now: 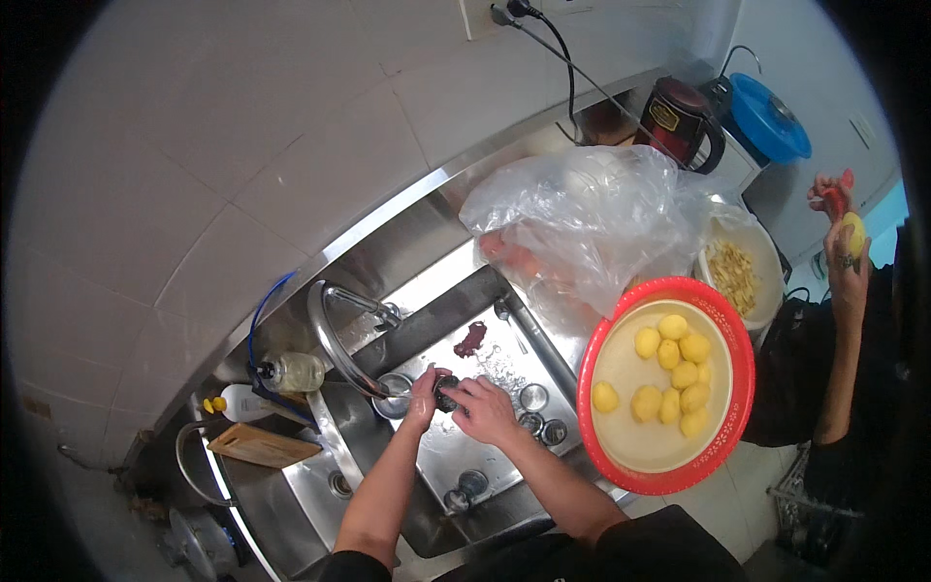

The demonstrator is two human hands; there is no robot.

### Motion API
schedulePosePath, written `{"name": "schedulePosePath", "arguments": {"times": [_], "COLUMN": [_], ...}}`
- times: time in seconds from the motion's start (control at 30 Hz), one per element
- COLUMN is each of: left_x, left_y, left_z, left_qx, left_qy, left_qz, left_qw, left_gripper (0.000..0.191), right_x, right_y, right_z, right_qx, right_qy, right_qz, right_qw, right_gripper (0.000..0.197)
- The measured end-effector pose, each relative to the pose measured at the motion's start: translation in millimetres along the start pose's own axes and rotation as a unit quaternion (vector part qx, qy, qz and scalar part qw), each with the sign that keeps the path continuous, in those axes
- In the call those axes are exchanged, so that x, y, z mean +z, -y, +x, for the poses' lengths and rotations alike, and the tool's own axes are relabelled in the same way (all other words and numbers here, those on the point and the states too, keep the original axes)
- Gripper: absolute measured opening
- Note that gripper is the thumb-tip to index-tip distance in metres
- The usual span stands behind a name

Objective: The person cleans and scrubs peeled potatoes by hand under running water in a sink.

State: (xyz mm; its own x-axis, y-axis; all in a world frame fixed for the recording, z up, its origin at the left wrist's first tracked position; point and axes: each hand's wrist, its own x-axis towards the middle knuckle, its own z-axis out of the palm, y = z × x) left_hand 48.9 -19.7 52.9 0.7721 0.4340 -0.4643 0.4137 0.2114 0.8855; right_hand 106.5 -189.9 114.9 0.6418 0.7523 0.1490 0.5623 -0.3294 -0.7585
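Observation:
Over the large basin of a stainless-steel sink (520, 465), my left hand (422, 401) grips a small round dark glass or jar (446, 393). My right hand (483, 412) is on it from the other side, its fingertips at the opening. Left of my hands, the curved faucet (326, 327) points down at a round metal or glass bowl (393, 385), partly hidden by my left hand. On the sink floor, several small clear glasses stand or lie, among them one glass (534, 396) right of my hands and another (473, 482) nearer me. A dark red clump (470, 340) lies beyond.
A red-rimmed basin (740, 393) with peeled potatoes (684, 375) overhangs the counter at right. Behind it are a plastic bag (582, 211), a white tub (767, 291) of yellowish pieces and a kettle (676, 120). Another person's hands (844, 247) hold a potato. A cutting board (262, 445) leans left.

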Motion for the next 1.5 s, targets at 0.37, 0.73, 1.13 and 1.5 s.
{"name": "schedulePosePath", "arguments": {"times": [0.37,0.73,1.13,1.5], "left_x": [-18,-13,-4,-36], "left_y": [19,18,-6,39], "left_z": [-12,-6,11,9], "left_qx": [-0.081,0.083,-0.245,-0.025], "left_qy": [0.011,-0.038,-0.014,0.03], "left_qz": [-0.09,0.096,0.158,0.18], "left_qw": [0.993,0.991,0.956,0.983], "left_gripper": [0.053,0.036,0.042,0.031], "right_x": [25,66,65,85], "right_y": [-3,-17,-18,-18], "right_z": [8,7,-7,0], "right_qx": [0.066,0.342,-0.011,0.226], "right_qy": [0.05,0.125,-0.023,0.123], "right_qz": [0.091,0.516,-0.157,0.326], "right_qw": [0.992,0.775,0.987,0.91], "right_gripper": [0.035,0.027,0.016,0.011]}}
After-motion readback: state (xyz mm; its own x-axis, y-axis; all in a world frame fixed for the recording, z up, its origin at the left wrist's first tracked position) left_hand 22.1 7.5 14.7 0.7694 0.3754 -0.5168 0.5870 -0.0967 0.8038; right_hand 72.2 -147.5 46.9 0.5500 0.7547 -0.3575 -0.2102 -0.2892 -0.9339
